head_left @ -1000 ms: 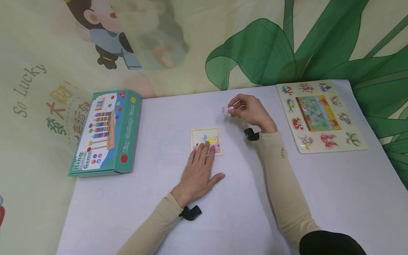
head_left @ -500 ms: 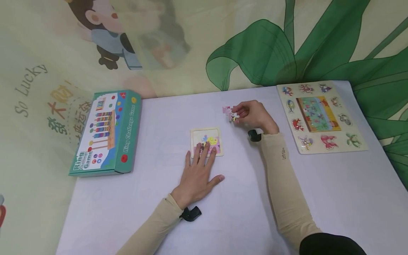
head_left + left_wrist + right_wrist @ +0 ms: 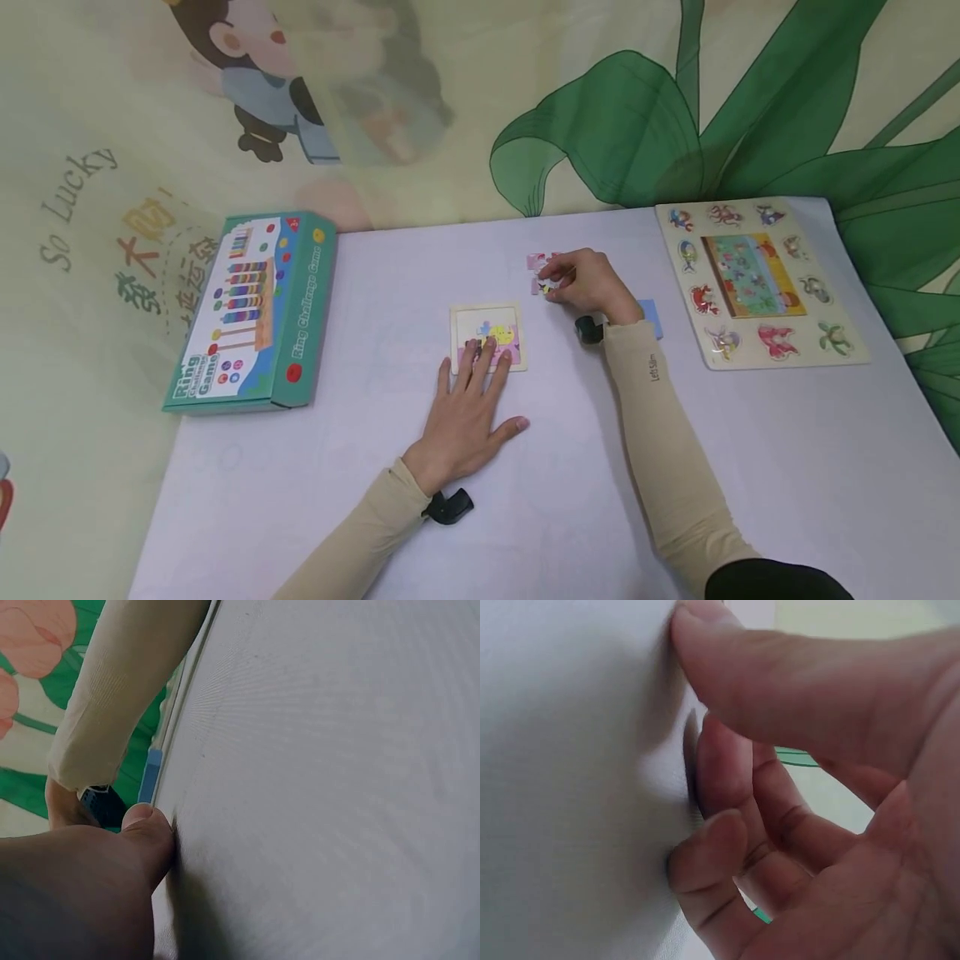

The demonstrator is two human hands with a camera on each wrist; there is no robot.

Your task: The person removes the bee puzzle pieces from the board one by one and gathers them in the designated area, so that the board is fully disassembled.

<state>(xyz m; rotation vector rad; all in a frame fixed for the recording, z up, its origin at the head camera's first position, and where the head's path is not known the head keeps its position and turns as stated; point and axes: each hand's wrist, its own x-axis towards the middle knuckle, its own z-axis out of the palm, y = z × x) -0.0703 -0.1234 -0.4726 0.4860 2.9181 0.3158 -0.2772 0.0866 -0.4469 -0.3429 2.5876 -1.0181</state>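
My left hand (image 3: 465, 417) lies palm down with fingers spread, its fingertips on the lower part of a small framed jigsaw puzzle (image 3: 452, 321). Pink and yellow pieces fill part of the frame; the fingers cover some of them. Beyond it, my right hand (image 3: 592, 283) pinches a small puzzle piece (image 3: 550, 287) between thumb and fingers, low over the table. A pink puzzle piece (image 3: 535, 261) lies beside those fingertips, partly among others. In the right wrist view the thumb (image 3: 780, 682) and curled fingers are at the tablecloth, and the piece is hidden.
A green Ring Challenge Game box (image 3: 251, 317) stands at the left. On the right lies a wooden sea-animal puzzle board (image 3: 825, 296). A flat blue object (image 3: 649, 317) shows beside my right wrist. White cloth (image 3: 570, 467) covers the table, up to a printed backdrop.
My right hand has moved down and toward me, and pink pieces now lie on the cloth by its fingers. The blue object beside the wrist has come into view. My left hand stays put.
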